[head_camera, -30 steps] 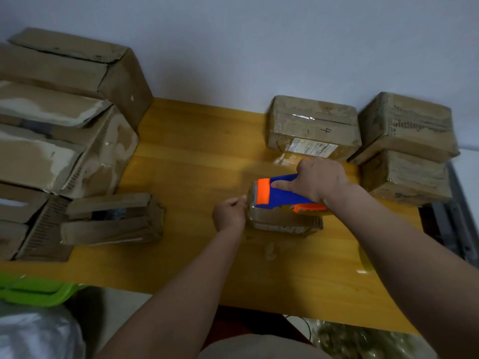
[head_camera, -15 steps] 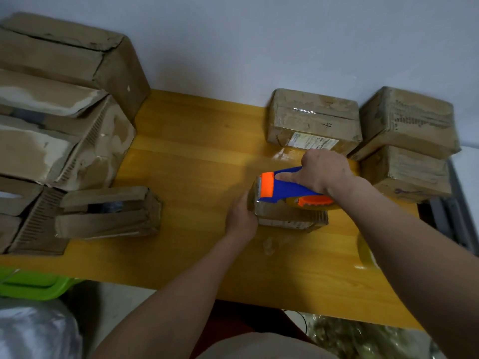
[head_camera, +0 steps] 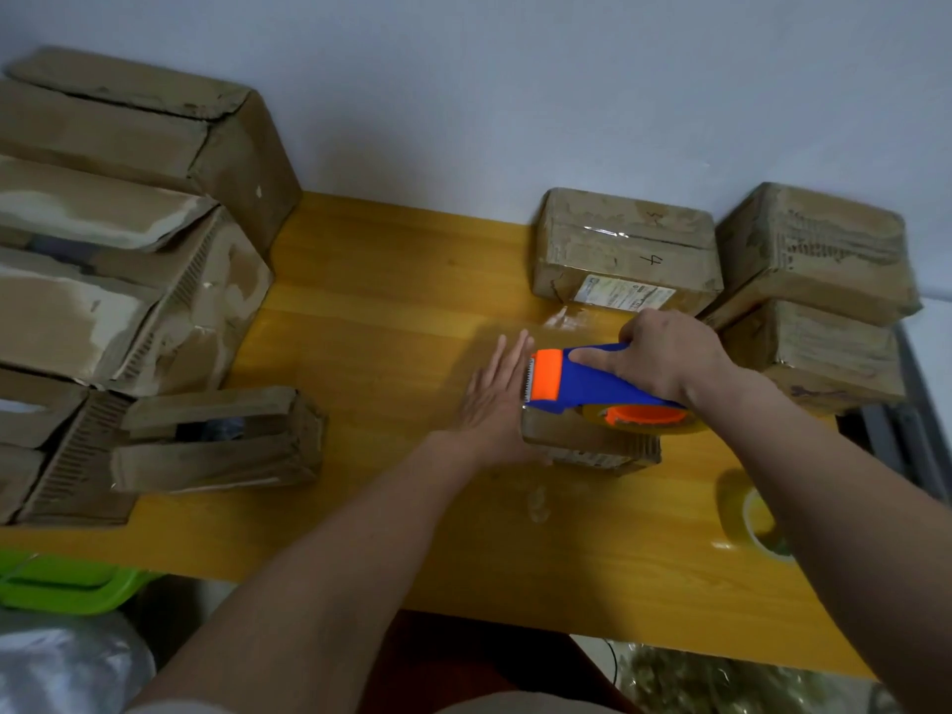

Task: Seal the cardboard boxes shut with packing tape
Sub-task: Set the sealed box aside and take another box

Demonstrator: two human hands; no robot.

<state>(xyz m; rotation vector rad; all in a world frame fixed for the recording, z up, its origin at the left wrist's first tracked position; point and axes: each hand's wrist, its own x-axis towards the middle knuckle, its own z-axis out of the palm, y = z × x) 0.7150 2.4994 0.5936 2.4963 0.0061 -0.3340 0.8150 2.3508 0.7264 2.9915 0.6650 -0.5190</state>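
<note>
A small cardboard box (head_camera: 587,445) lies in the middle of the yellow wooden table (head_camera: 391,311). On top of it sits a blue and orange tape dispenser (head_camera: 582,381), its toothed end at the box's left edge. My right hand (head_camera: 664,353) grips the dispenser's handle, index finger stretched along its side. My left hand (head_camera: 497,399) lies flat with straight fingers against the box's left side. Most of the box's top is hidden under the dispenser.
Worn, open-flapped boxes (head_camera: 118,301) are piled at the left, a small one (head_camera: 216,440) nearest. Taped boxes stand at the back: one marked 4 (head_camera: 623,249), two stacked (head_camera: 814,296) at the right. A spare tape roll (head_camera: 757,523) lies near the front right edge.
My left hand has uncurled from a pinch at the box's left end to a flat palm against that side. The dispenser stays on the box top.
</note>
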